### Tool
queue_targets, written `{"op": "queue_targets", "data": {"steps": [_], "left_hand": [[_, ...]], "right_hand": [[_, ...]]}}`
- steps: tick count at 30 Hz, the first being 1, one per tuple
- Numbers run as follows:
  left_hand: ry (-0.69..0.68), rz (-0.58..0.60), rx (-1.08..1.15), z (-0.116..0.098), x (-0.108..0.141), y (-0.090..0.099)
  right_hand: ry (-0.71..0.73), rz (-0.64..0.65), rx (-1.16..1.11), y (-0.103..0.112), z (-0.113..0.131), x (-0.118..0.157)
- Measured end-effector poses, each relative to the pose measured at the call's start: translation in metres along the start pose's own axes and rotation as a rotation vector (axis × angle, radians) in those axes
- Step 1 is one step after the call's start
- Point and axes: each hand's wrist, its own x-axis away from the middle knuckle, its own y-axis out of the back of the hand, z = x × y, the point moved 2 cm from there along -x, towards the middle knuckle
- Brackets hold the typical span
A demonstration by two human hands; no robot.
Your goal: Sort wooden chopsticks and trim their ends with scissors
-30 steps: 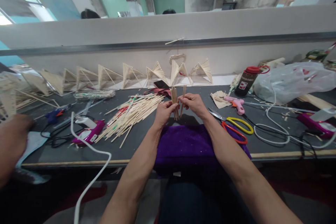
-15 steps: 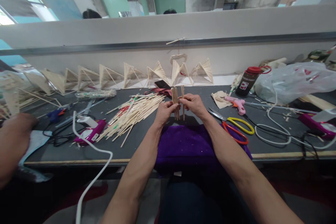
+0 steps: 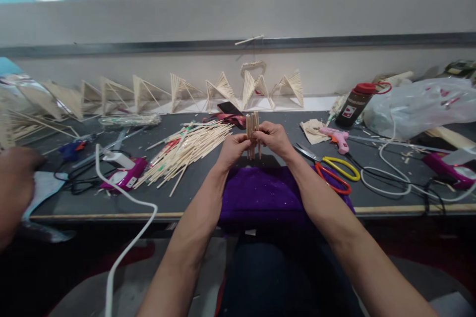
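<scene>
A small bundle of wooden sticks (image 3: pixel 252 121) stands upright between my two hands, above the dark table. My left hand (image 3: pixel 237 147) pinches its left side. The fingers of my right hand (image 3: pixel 272 136) are closed on sticks at its right side. Just below my hands lies a folded purple cloth (image 3: pixel 262 195). Left of my left hand, many loose sticks (image 3: pixel 193 151) are heaped on the table. Scissors (image 3: pixel 336 171) with yellow and red handles rest right of the cloth.
Stick structures (image 3: pixel 221 91) line the wall. Right are a pink glue gun (image 3: pixel 336 138), a bottle (image 3: pixel 353 105) and a plastic bag (image 3: pixel 420 104). Left are a blue glue gun (image 3: pixel 72 149), a magenta power strip (image 3: pixel 128 176), a white cable (image 3: pixel 139 240) and another person's hand (image 3: pixel 17 183).
The sticks in my right hand have come in against the bundle in my left hand. The view has tilted down a little, and the other person's hand has shifted slightly left.
</scene>
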Motion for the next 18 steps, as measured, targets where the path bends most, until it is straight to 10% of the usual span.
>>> {"op": "queue_targets", "data": {"steps": [18], "left_hand": [[0.059,0.050,0.060,0.0009,-0.0008,0.0050]], "right_hand": [[-0.037,0.070,-0.046,-0.0013,-0.0027,-0.0013]]}}
